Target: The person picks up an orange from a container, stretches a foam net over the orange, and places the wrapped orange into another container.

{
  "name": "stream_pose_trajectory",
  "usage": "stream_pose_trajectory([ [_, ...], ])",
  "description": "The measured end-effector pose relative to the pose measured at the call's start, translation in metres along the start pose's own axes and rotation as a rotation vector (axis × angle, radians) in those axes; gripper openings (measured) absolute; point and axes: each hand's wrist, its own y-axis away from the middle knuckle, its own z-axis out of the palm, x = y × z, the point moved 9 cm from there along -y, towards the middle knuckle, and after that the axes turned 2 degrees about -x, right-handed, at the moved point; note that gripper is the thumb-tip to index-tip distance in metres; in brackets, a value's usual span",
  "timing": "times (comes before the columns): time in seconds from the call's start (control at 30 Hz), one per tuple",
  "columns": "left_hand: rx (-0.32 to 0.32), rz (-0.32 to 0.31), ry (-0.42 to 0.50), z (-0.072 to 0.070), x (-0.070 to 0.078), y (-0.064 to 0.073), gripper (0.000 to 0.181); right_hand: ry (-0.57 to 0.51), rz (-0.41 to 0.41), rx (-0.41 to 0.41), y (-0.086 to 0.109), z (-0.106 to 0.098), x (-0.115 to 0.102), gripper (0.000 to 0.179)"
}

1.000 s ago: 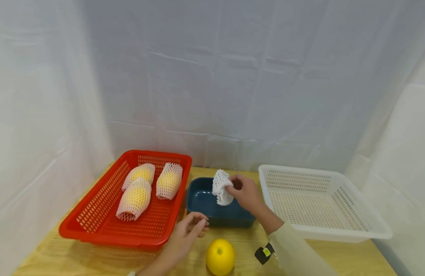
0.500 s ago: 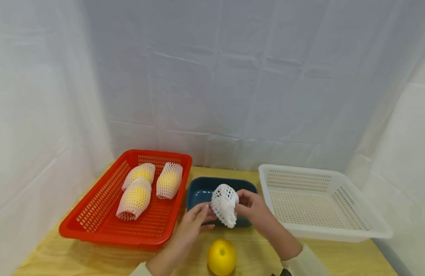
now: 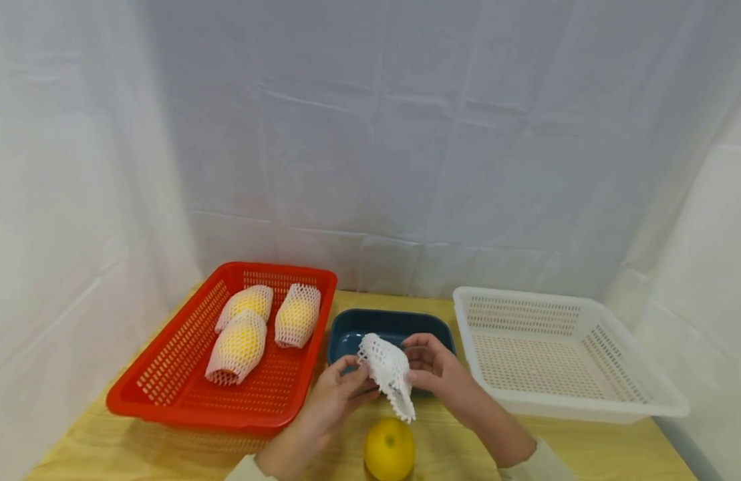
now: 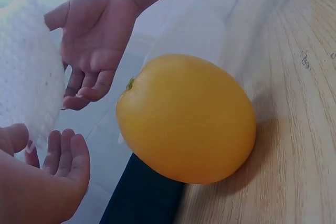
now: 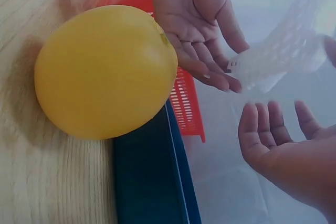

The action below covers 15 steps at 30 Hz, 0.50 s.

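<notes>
A white foam fruit net (image 3: 387, 364) hangs between both hands above the near side of the dark blue bin (image 3: 352, 327). My left hand (image 3: 337, 394) pinches its left end between thumb and fingers. My right hand (image 3: 445, 381) has its thumb against the net's right side, with the other fingers spread loosely apart from it. Below the hands, a bare yellow round fruit (image 3: 389, 449) sits on the wooden table, in front of the bin. In the left wrist view the fruit (image 4: 186, 119) shows a small green stem spot, and the net (image 4: 29, 72) looks pale and washed out.
At the left stands a red basket (image 3: 178, 414) holding 3 yellow fruits in foam nets (image 3: 240, 344). A white basket (image 3: 586, 407) stands at the right with nothing in it. A pale sheet (image 3: 406, 133) hangs behind the table.
My right hand has brought the net back from over the bin toward me. My left hand has come up to take its left end, and the net now hangs slanted, lower end toward the fruit.
</notes>
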Motion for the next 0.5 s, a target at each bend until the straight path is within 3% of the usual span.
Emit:
stream_pose_trajectory([
  [0.1, 0.017, -0.007, -0.014, -0.002, 0.0, 0.0, 0.015, -0.11, 0.029, -0.013, -0.002, 0.003, 0.001, 0.055],
  [0.2, 0.035, -0.002, -0.11, -0.003, 0.001, 0.0, 0.041, -0.171, 0.071, -0.044, -0.005, 0.008, 0.004, 0.076],
  [0.3, 0.008, 0.011, -0.203, -0.002, 0.003, 0.0, 0.061, -0.098, 0.094, -0.101, -0.006, 0.017, 0.006, 0.083],
  [0.4, -0.021, -0.001, -0.226, -0.002, 0.001, 0.0, 0.058, -0.012, 0.087, -0.137, -0.007, 0.023, 0.009, 0.074],
  [0.5, -0.026, -0.047, -0.197, -0.004, -0.002, 0.0, 0.044, 0.049, 0.075, -0.1, -0.007, 0.021, 0.011, 0.059],
])
